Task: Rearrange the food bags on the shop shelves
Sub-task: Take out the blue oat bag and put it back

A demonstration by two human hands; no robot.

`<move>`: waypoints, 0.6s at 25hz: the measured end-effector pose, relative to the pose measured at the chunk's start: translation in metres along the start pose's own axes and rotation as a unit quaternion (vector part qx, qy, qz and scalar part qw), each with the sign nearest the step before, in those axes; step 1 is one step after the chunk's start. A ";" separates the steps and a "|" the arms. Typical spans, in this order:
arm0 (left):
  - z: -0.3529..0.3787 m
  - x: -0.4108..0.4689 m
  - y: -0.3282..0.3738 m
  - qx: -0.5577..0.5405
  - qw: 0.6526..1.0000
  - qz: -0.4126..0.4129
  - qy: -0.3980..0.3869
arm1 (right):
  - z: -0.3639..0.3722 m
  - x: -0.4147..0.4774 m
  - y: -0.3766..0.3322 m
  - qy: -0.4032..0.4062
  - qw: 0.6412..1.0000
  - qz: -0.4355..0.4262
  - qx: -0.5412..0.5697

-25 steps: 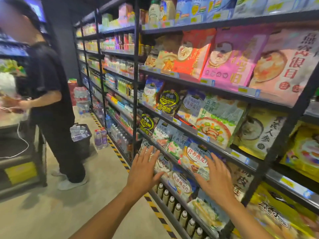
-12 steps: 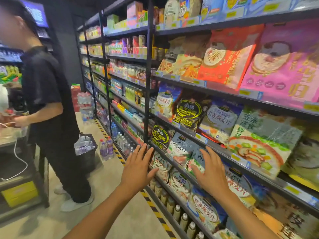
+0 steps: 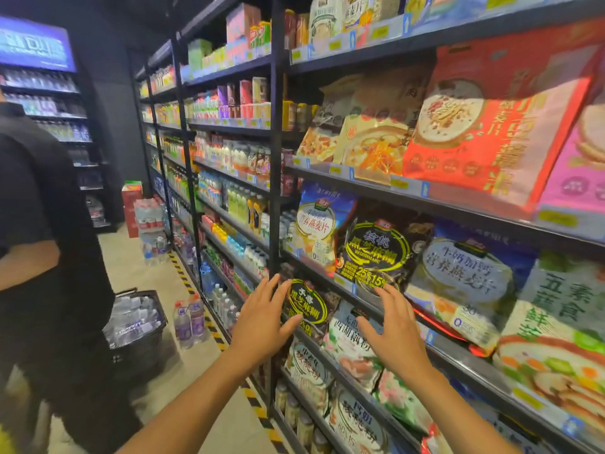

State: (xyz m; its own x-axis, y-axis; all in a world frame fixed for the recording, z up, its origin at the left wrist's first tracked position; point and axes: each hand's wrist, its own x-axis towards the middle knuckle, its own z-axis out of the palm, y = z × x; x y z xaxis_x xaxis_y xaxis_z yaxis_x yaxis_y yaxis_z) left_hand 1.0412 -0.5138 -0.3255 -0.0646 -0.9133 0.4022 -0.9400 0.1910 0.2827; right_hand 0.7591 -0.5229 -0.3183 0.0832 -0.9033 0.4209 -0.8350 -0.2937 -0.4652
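Head view: left hand and right hand both spread, gripping nothing. Small black sesame bag between them, on shelf, at left hand's 2 o'clock.

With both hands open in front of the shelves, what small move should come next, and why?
Probably close both hands on the small black sesame bag: the left hand already touches its edge, the right hand hovers open beside it, and nothing is gripped.

Black metal shelves run down the aisle packed with food bags leaning over the front edges, drink bottles further along, water packs on the floor.
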 end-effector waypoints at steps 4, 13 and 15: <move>0.013 0.076 -0.022 -0.065 0.998 -0.022 -0.001 | 0.033 0.077 0.008 -0.004 1.000 -0.002 0.002; 0.051 0.254 -0.082 -0.235 0.971 -0.026 -0.028 | 0.105 0.192 0.018 -0.026 0.998 0.046 0.046; 0.059 0.299 -0.091 -0.269 0.962 -0.010 -0.037 | 0.123 0.215 0.016 -0.018 0.996 0.069 0.051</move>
State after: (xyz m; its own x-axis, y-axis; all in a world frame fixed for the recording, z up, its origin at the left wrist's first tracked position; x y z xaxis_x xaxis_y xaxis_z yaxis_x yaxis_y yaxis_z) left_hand 1.0882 -0.8253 -0.2824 -0.0911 -0.9382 0.3340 -0.6325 0.3136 0.7083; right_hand 0.8310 -0.7607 -0.3312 -0.0071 -0.9476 0.3195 -0.7803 -0.1946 -0.5944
